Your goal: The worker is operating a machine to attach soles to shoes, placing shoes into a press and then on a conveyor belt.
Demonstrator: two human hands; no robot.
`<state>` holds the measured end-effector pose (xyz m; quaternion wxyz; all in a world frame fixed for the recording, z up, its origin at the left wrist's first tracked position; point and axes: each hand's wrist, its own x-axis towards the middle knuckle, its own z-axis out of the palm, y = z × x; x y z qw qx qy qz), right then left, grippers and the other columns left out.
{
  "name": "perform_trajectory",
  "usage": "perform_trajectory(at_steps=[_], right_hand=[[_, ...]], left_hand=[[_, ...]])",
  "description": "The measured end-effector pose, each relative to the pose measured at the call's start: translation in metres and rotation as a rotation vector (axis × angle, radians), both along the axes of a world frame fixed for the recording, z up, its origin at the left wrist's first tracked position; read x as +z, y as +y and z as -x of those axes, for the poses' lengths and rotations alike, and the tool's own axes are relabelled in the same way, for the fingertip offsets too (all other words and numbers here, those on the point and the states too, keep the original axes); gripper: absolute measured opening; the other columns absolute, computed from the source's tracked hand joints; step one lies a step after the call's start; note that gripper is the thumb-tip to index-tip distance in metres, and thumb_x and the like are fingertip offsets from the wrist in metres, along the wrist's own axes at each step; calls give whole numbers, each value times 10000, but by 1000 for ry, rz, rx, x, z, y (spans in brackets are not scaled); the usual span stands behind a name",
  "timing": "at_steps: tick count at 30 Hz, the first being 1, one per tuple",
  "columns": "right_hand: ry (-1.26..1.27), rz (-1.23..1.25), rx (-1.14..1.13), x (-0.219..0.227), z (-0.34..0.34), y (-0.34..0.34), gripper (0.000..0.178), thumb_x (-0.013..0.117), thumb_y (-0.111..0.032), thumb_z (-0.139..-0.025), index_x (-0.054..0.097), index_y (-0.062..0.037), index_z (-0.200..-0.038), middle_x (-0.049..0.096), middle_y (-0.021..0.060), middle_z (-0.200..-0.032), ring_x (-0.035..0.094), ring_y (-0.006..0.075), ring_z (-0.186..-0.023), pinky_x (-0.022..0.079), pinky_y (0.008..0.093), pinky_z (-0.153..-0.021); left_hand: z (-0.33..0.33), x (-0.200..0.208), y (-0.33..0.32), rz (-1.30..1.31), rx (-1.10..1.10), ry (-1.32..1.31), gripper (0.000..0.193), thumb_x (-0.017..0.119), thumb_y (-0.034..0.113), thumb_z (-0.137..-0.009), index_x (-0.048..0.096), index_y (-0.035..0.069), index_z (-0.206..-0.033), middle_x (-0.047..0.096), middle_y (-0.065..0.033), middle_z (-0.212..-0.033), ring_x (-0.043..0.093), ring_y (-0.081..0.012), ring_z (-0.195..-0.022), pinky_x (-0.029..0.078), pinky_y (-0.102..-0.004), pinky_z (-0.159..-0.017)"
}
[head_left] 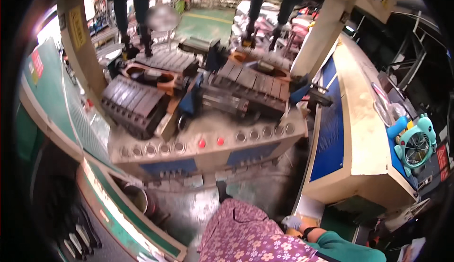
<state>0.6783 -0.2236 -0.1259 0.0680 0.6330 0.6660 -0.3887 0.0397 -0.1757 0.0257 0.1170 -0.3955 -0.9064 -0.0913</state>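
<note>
My right hand (292, 222), in a pale glove with a black band at the wrist, is low at the right beside my purple flowered apron (246, 233). It is nearest to a light tan panel (309, 207) at the foot of a beige cabinet. Its fingers are small and blurred, so I cannot tell what they hold, if anything. My left hand (152, 256) barely shows at the lower edge, pale and smeared, near a green-and-cream machine frame (137, 214). Its fingers are mostly cut off.
Ahead stands a beige machine (203, 141) with two red buttons, round dials and two dark slatted mould blocks (135, 99) (253, 80). A beige cabinet (369, 129) with blue panels flanks it at right, carrying a turquoise animal-shaped fan (417, 144). A bucket (137, 198) stands at left.
</note>
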Motion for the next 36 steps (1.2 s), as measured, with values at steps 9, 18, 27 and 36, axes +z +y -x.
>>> perform_trajectory(at_steps=[9, 18, 27, 36], right_hand=[[72, 165, -293, 46, 21, 60, 311, 515, -289, -949, 757, -145, -1081, 762, 100, -932, 726, 267, -845, 559, 361, -775], [-106, 245, 262, 32, 23, 205, 271, 539, -282, -942, 736, -138, -1060, 734, 84, -970, 704, 264, -818, 560, 387, -737], [669, 293, -169, 126, 214, 398, 266, 534, -249, -1058, 704, -56, -1126, 593, -29, -804, 509, 75, -682, 436, 236, -623], [1013, -121, -148, 267, 349, 544, 216, 556, -184, -1040, 673, -39, -1150, 625, -20, -897, 536, 51, -782, 468, 232, -710]], left_hand=[[-1, 47, 71, -183, -295, -55, 322, 531, 166, -1030, 620, -50, -1252, 659, -265, -1186, 627, -411, -1108, 528, -462, -967], [40, 113, 223, 31, -351, -29, 459, 572, 205, -968, 562, -33, -1361, 607, -245, -1336, 486, -403, -1310, 240, -445, -1235], [27, 119, 250, 108, -351, -65, 703, 621, 220, -881, 405, -22, -1505, 375, -201, -1585, 218, -418, -1492, 143, -456, -1260], [71, -9, 235, 158, 139, -37, 896, 730, 331, -793, 340, -28, -1516, 351, -274, -1549, 336, -424, -1422, 252, -516, -1182]])
